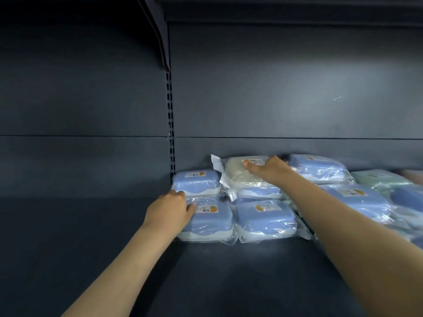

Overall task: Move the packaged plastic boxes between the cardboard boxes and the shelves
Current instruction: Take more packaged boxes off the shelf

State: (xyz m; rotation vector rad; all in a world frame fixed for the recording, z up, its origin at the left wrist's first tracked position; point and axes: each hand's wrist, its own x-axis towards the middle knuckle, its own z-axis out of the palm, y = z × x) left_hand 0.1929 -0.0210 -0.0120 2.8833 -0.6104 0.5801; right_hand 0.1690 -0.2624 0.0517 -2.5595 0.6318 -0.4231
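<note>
- Two bare forearms [128, 259] are stretched over the dark shelf [229, 275] from its front edge, the hands kept apart.
- The front blue box [212, 225], left-most in the front row, is gripped by the left hand [169, 211], whose fingers are curled round its left side.
- The beige box [238, 173], stacked on a blue one near the back edge, is held from above by the right hand [269, 170].
- Further wrapped boxes [357, 202] are packed toward the right edge.

Open: bare shelf deck [240, 277] at front and left.
Blocked: wrapped plastic boxes [265, 216] fill the right rear to the back panel [274, 88].
</note>
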